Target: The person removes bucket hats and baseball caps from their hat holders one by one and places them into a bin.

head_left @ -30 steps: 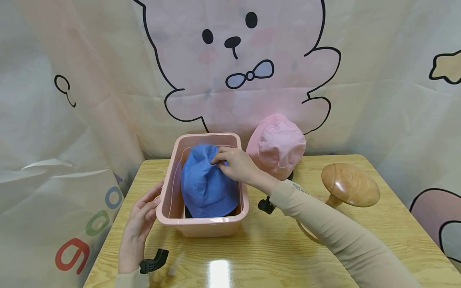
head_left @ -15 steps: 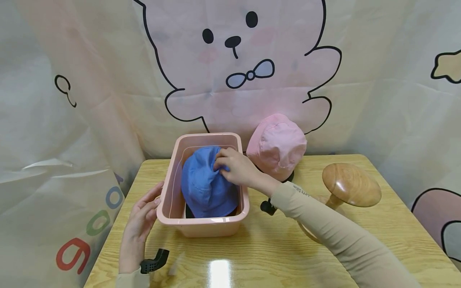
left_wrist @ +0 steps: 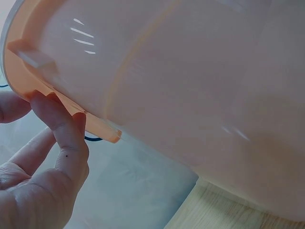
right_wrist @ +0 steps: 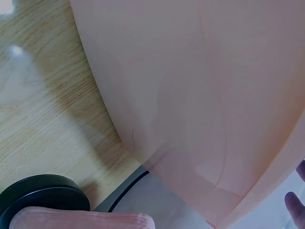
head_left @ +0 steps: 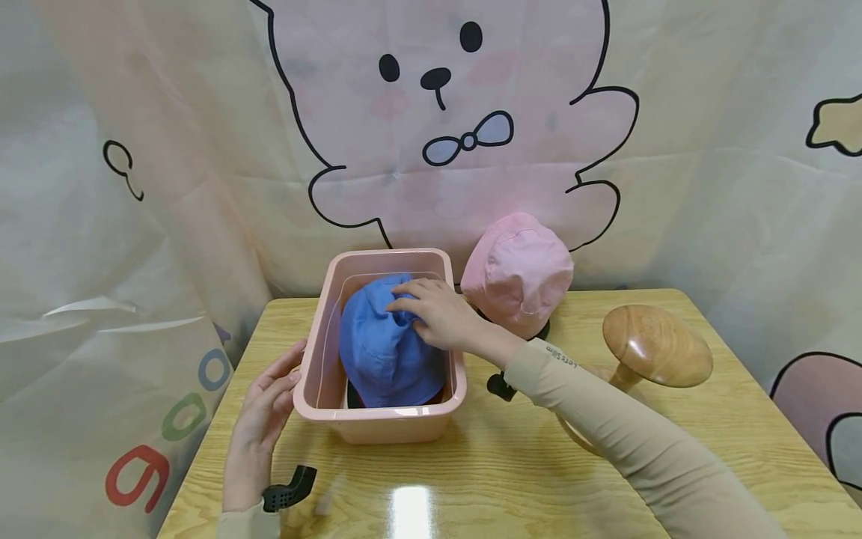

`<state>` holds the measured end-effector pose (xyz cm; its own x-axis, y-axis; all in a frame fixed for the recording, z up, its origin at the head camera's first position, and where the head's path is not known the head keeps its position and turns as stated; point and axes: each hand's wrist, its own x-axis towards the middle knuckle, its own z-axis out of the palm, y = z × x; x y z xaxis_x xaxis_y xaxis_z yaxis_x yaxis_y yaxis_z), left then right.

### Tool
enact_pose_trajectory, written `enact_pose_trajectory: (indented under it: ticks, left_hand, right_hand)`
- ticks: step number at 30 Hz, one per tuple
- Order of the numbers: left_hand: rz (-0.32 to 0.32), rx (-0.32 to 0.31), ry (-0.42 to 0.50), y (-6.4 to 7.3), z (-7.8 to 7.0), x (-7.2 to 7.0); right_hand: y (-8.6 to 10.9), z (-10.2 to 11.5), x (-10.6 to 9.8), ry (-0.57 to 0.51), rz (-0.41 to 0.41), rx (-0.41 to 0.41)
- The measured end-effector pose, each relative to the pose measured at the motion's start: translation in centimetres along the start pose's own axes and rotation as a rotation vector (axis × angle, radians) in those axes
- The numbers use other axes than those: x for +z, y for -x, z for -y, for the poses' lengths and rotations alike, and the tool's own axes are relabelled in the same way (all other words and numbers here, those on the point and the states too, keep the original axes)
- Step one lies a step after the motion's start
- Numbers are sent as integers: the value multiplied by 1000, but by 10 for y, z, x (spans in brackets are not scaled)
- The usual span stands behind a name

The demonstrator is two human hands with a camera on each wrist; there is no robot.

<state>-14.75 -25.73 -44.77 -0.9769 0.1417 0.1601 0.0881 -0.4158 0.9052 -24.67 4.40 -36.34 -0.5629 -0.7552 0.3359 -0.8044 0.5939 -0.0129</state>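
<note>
A blue bucket hat (head_left: 384, 359) lies crown up inside a pink plastic bin (head_left: 380, 427), with a dark edge showing under its brim. My right hand (head_left: 444, 314) reaches over the bin's right rim. Its fingers are spread loosely across the hat's creased crown, and none pinch the cloth. In the right wrist view only fingertips (right_wrist: 296, 207) show, beyond the bin wall (right_wrist: 190, 95). My left hand (head_left: 263, 408) touches the bin's outer left side, fingertips right under the rim. The left wrist view shows these fingers (left_wrist: 71, 148) against the orange-looking rim (left_wrist: 16, 67).
A pink bucket hat (head_left: 521, 273) sits behind and right of the bin, over a black round base (right_wrist: 43, 193). A mushroom-shaped wooden stand (head_left: 656, 348) is on the right, partly behind my sleeve. A printed cloth (head_left: 431, 187) hangs along the table's (head_left: 485, 464) back edge.
My right hand has let go of the pinched crown and its fingers have spread out over the hat. The crown has shifted slightly. My left hand has stayed at the bin.
</note>
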Motion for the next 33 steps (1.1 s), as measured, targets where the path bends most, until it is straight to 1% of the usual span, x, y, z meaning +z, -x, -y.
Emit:
enact_pose_trajectory:
  ticks: [6,13,20,24,28,33]
  left_hand:
    - [-3,1,3,0,0,-1]
    - [38,17,23,-1,1,-2]
    - [21,9,21,-1,1,-2]
    - [12,3,23,-2,1,-1]
    - [11,5,27,-2,2,-1]
    - [17,13,28,-2,2,-2]
  right_hand:
    - [2,1,0,26,71,4]
    - [3,0,6,23,147,5]
    - [4,0,9,-5,223,41]
    - [6,0,12,-32,252,64]
    - [7,-1,15,-54,261,72]
    - [7,1,15,-37,267,68]
